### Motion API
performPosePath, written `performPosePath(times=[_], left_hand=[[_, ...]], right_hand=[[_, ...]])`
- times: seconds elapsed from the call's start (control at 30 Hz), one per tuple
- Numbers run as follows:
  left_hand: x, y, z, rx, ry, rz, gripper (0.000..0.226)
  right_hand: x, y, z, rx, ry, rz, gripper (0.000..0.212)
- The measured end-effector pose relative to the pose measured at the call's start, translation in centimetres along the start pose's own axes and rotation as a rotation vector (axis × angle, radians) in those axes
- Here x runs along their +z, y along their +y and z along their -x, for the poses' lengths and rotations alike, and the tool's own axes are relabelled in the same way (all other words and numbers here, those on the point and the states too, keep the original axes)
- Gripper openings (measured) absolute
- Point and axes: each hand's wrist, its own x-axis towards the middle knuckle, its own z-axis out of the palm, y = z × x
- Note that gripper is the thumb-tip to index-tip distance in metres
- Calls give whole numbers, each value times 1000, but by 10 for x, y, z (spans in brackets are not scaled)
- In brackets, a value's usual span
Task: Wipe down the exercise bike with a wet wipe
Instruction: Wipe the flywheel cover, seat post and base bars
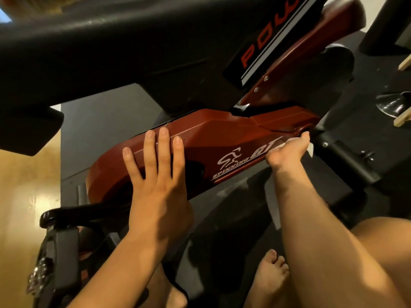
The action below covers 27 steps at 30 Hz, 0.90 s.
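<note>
The exercise bike's red chain guard (222, 134), printed with a white "SPINNING" logo, runs across the middle under the black frame (111, 45). My left hand (155, 174) lies flat on the guard's left part with fingers spread and straight. My right hand (287, 152) grips a white wet wipe (310, 148) and presses it on the guard's right end, near the black rear tube. Most of the wipe is hidden inside the fist.
A black crank arm and pedal (60, 241) sit at lower left. The bike stands on a dark mat (100, 121) over a wooden floor (26, 196). My bare foot (271, 276) and knee are at lower right. A black base tube (347, 161) extends right.
</note>
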Motion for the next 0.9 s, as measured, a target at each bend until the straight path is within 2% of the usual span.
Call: performPosePath(times=[0.17, 0.23, 0.3, 0.37, 0.47, 0.53, 0.63, 0.73, 0.83, 0.9], left_hand=[[2, 3, -2, -13, 18, 17, 119], [1, 4, -2, -21, 35, 43, 114], [1, 5, -2, -34, 39, 47, 115], [-1, 5, -2, -37, 39, 52, 117], [-3, 4, -3, -21, 24, 69, 119], [-2, 4, -2, -19, 13, 75, 119], [-1, 4, -2, -36, 20, 77, 117], [0, 4, -3, -28, 9, 69, 118], [0, 6, -4, -37, 4, 81, 123], [0, 8, -5, -57, 2, 95, 123]], right_hand=[[-21, 79, 22, 178, 180, 17, 43], [-22, 94, 38, 196, 121, 63, 36], [-22, 73, 32, 119, 50, 76, 35], [-14, 30, 10, 8, 118, 72, 37], [-2, -16, -15, -76, 129, 53, 53], [-8, -3, -21, -161, 127, 191, 52], [-24, 30, -20, -216, 239, 292, 44], [-31, 43, -28, -60, 197, 185, 47], [-41, 74, -16, 9, 145, 135, 52], [-53, 112, 8, 199, 70, 109, 53]])
